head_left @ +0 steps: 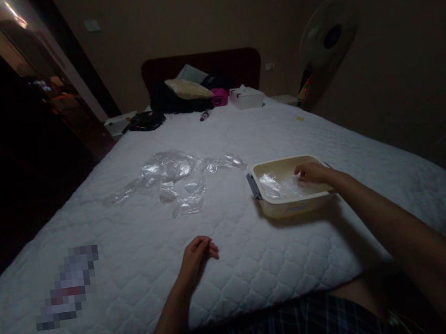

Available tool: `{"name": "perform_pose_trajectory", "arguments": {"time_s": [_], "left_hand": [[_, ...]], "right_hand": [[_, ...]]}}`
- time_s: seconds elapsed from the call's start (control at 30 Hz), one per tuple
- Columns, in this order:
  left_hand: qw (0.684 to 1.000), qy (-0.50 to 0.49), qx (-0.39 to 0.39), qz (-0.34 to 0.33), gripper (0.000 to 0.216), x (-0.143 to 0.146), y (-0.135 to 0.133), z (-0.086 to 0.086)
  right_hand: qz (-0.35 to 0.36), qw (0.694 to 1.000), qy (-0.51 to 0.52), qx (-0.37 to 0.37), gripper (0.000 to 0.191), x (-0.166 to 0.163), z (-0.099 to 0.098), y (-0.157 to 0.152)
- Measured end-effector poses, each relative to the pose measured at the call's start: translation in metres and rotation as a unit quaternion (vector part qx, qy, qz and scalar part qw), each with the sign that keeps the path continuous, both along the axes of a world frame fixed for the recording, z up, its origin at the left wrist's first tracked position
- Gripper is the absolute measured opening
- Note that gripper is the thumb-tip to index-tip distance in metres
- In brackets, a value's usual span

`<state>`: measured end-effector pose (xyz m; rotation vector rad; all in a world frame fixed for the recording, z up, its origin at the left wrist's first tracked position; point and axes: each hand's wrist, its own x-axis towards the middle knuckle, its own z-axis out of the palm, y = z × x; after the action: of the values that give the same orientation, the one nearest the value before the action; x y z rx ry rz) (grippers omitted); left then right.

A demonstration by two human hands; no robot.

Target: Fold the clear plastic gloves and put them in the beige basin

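My right hand (313, 173) reaches over the right rim into a cream plastic storage box (294, 207) with grey side clips. Its fingers are bent and somewhat apart, close to crumpled clear plastic bags (272, 185) inside; no firm hold on them shows. Left of the box, my left hand (198, 251) hovers over or rests on the white quilted bed cover, fingers loosely curled, with nothing visible in them. Beyond it, more clear plastic bags (183, 175) lie spread out and wrinkled on the bed (219, 134).
A blurred-out flat object (68, 288) lies at the front left. Near the headboard (201, 63) are a dark bag (145, 121), a pillow (188, 89), a pink roll (220, 96) and a white box (246, 98). A fan (329, 35) stands beyond the bed's right side.
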<state>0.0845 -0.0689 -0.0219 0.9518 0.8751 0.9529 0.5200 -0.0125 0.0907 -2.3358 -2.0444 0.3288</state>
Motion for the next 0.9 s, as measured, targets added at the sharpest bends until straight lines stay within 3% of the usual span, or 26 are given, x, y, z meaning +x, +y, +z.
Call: {"name": "perform_pose_trajectory", "arguments": {"time_s": [0.17, 0.27, 0.33, 0.4, 0.5, 0.6, 0.67, 0.8, 0.9], "left_hand": [[1.000, 0.004, -0.002, 0.001, 0.024, 0.001, 0.000, 0.002], [1.000, 0.004, 0.001, 0.006, 0.025, 0.001, 0.000, 0.002], [1.000, 0.002, 0.005, 0.008, 0.025, 0.001, 0.000, 0.001], [1.000, -0.001, 0.008, 0.009, 0.025, 0.001, -0.001, 0.001], [1.000, 0.008, 0.019, 0.020, 0.027, 0.003, -0.002, 0.002], [0.997, 0.045, 0.044, 0.050, 0.028, 0.004, -0.005, 0.003], [0.990, 0.080, 0.082, 0.083, 0.026, 0.002, -0.006, 0.003], [0.941, 0.236, 0.193, 0.148, 0.023, -0.014, -0.003, 0.007], [0.851, 0.392, 0.297, 0.184, 0.021, -0.034, 0.010, 0.015]], "right_hand": [[0.080, 0.979, 0.050, 0.179, 0.021, -0.048, 0.033, -0.004], [0.136, 0.950, 0.067, 0.272, 0.024, -0.106, 0.047, -0.007], [0.194, 0.934, 0.084, 0.288, 0.027, -0.151, 0.045, -0.008], [0.263, 0.922, 0.084, 0.273, 0.028, -0.195, 0.028, -0.010], [0.306, 0.916, 0.070, 0.250, 0.031, -0.248, -0.022, -0.013], [0.238, 0.934, 0.090, 0.252, 0.033, -0.278, -0.081, -0.018], [0.196, 0.942, 0.097, 0.256, 0.033, -0.285, -0.108, -0.020], [0.186, 0.936, 0.116, 0.275, 0.033, -0.285, -0.125, -0.020], [0.190, 0.931, 0.132, 0.282, 0.033, -0.282, -0.123, -0.018]]}}
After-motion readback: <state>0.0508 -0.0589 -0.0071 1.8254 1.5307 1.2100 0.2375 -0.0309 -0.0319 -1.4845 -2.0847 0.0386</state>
